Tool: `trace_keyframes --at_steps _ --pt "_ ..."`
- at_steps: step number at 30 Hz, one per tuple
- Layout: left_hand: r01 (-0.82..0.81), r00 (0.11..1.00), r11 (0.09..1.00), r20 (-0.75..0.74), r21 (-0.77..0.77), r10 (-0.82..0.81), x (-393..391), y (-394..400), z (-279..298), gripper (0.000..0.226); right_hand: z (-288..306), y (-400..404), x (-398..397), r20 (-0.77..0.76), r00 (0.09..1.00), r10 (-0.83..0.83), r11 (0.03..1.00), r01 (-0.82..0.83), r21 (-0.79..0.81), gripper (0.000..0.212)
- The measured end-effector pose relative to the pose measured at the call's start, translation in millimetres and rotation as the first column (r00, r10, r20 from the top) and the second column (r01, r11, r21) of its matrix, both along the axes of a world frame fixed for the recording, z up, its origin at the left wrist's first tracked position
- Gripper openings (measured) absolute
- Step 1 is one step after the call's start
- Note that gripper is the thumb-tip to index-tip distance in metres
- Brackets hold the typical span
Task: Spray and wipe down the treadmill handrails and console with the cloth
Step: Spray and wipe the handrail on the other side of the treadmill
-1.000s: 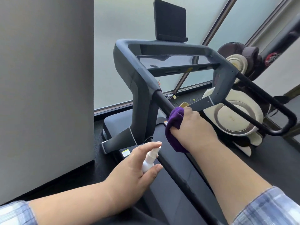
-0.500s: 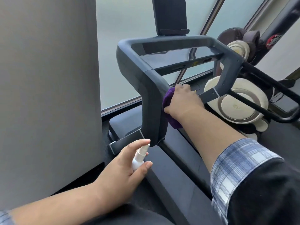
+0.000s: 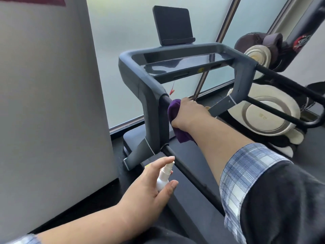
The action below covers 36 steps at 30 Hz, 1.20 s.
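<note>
While the grey treadmill stands before the frosted window, its console above, the right hand clasps a purple cloth round the left handrail; nearer, the left hand grips a white spray bottle.

Home gym corner, treadmill, massage chair, frosted window
</note>
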<state>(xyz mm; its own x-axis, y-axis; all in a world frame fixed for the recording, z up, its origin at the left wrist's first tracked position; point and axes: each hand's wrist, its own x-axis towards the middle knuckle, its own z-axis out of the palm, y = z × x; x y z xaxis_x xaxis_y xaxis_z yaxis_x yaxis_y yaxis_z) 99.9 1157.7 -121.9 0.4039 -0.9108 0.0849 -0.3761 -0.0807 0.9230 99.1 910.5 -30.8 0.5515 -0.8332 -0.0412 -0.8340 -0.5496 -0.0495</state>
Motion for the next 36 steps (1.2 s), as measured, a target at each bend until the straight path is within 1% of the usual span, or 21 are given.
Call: trace_keyframes --at_steps 4,11,15,20,23,26,29,30,33,36 --pt "-0.002 1.0 1.0 -0.005 0.012 0.002 -48 -3 1 0.05 1 6 -41 0.008 0.999 0.033 0.997 -0.033 0.065 0.073" --pt "-0.013 1.0 1.0 -0.023 -0.001 0.013 -131 -6 -1 0.049 -1 18 -129 0.047 0.995 0.087 0.987 -0.093 0.128 0.074" --pt "-0.003 1.0 1.0 -0.002 -0.004 0.003 -169 -9 -3 0.049 -4 26 -185 0.062 0.994 0.085 0.979 -0.095 0.179 0.068" --pt "0.019 0.999 1.0 0.027 -0.007 -0.019 -196 -11 -4 0.05 -7 34 -254 0.147 0.988 0.042 0.947 -0.086 0.308 0.065" --pt "0.033 0.999 0.999 0.034 -0.017 -0.032 -206 -14 -1 0.049 -13 38 -283 0.251 0.968 -0.02 0.915 -0.084 0.395 0.065" --pt "0.05 0.998 0.998 0.042 -0.025 -0.049 -213 -15 0 0.049 -23 46 -305 0.385 0.922 -0.048 0.908 -0.12 0.402 0.066" --pt "0.055 0.996 0.998 0.064 -0.014 -0.054 -216 -15 -1 0.049 -36 54 -320 0.526 0.849 -0.057 0.928 -0.149 0.341 0.061" --pt "0.055 0.996 0.998 0.076 -0.01 -0.054 -217 -14 -2 0.049 -42 57 -325 0.565 0.823 -0.06 0.939 -0.146 0.313 0.062" --pt "0.048 0.994 0.999 0.1 -0.004 -0.048 -218 -11 -5 0.048 -65 67 -338 0.664 0.743 -0.084 0.966 -0.102 0.237 0.074" --pt "0.04 0.995 0.999 0.086 0.015 -0.041 -218 -9 -9 0.049 -90 79 -352 0.757 0.641 -0.124 0.974 -0.067 0.216 0.084"
